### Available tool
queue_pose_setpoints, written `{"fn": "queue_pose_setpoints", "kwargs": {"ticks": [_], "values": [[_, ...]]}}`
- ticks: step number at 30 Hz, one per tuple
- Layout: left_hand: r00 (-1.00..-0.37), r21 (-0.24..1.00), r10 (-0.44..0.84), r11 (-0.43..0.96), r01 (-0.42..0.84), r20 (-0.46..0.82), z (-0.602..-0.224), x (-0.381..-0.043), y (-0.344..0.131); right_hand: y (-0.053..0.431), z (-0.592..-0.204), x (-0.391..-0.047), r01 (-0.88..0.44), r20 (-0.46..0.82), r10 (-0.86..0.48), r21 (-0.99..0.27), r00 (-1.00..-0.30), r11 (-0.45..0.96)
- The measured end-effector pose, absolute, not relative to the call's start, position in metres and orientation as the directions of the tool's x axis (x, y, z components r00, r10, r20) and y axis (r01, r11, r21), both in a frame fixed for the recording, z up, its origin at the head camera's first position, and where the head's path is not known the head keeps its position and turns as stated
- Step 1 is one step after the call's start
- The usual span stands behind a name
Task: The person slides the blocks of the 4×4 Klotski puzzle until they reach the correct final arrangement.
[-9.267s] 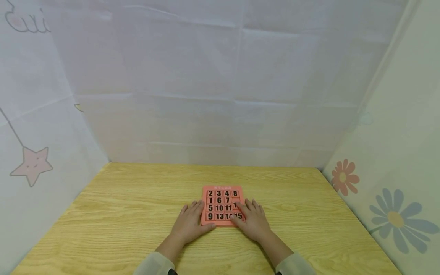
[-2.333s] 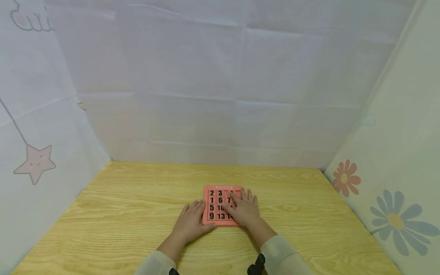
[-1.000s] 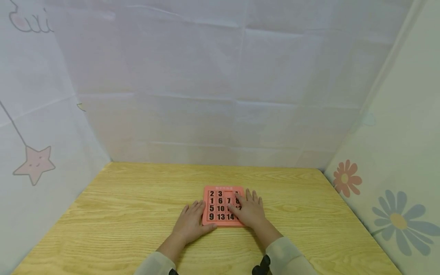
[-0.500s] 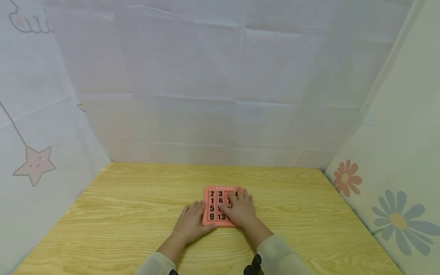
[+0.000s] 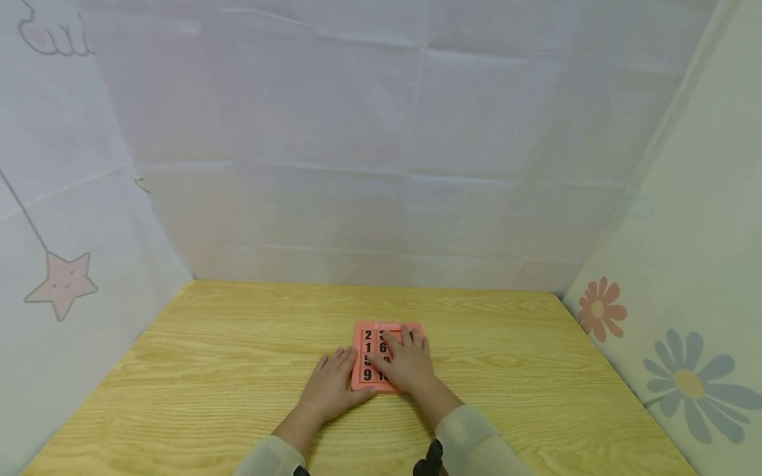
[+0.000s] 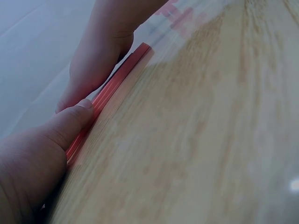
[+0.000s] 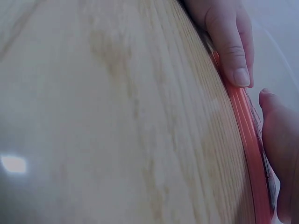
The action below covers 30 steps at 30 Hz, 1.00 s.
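A pink number slide puzzle [image 5: 372, 325] with black-numbered tiles lies flat on the wooden table. My left hand [image 5: 329, 387] holds its near left corner, fingers along the left side and thumb at the front edge. In the left wrist view that thumb [image 6: 70, 123] presses against the puzzle's edge [image 6: 124, 77]. Over the tiles spreads my right hand [image 5: 411, 367], its index fingertip on the 3 tile [image 5: 381, 336] in the top row. The thumb lies across the 5 and 10 tiles. Most of the two right columns is hidden under this hand.
The wooden table [image 5: 238, 344] reaches back to a pale cloth wall [image 5: 381, 198]. Cloth side walls stand left and right, printed with a star [image 5: 61, 284] and flowers [image 5: 687, 383]. Black wrist straps [image 5: 430, 459] show at the sleeves.
My right hand has moved left across the puzzle, from the top right tile to the 3. Earlier the 8 and 4 tiles changed places in the right columns. The left hand stays put.
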<state>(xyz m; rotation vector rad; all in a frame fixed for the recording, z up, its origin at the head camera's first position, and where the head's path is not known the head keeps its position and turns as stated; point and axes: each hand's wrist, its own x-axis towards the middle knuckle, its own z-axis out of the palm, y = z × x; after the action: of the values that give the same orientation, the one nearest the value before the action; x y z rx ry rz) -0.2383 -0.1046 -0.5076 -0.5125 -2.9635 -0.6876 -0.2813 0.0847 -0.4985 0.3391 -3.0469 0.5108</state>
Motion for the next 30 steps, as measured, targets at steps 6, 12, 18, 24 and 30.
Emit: {"fn": "queue_pose_setpoints", "kwargs": {"ticks": [6,12,18,24,30], "values": [[-0.942,0.427,0.311,0.84,0.334,0.124,-0.5048,-0.2374,-0.1038,0.0802,-0.4961,-0.2803,-0.224,0.059,-0.217,-0.309,-0.974,0.924],[-0.944,0.431,0.305,0.841,0.329,0.125,-0.5032,-0.2374,-0.1027,0.0793,-0.4923,-0.2798,-0.224,0.06,-0.216,-0.303,-0.975,0.926],[-0.947,0.432,0.298,0.844,0.318,0.117,-0.5033,-0.2377,-0.1023,0.0799,-0.4914,-0.2801,-0.217,0.046,-0.213,-0.301,-0.976,0.929],[-0.95,0.434,0.289,0.845,0.312,0.119,-0.5039,-0.237,-0.103,0.0812,-0.4932,-0.2807,-0.213,0.048,-0.208,-0.29,-0.977,0.933],[-0.95,0.426,0.29,0.85,0.311,0.115,-0.5059,-0.2374,-0.1039,0.0835,-0.4941,-0.2801,-0.21,0.053,-0.204,-0.276,-0.978,0.938]]}}
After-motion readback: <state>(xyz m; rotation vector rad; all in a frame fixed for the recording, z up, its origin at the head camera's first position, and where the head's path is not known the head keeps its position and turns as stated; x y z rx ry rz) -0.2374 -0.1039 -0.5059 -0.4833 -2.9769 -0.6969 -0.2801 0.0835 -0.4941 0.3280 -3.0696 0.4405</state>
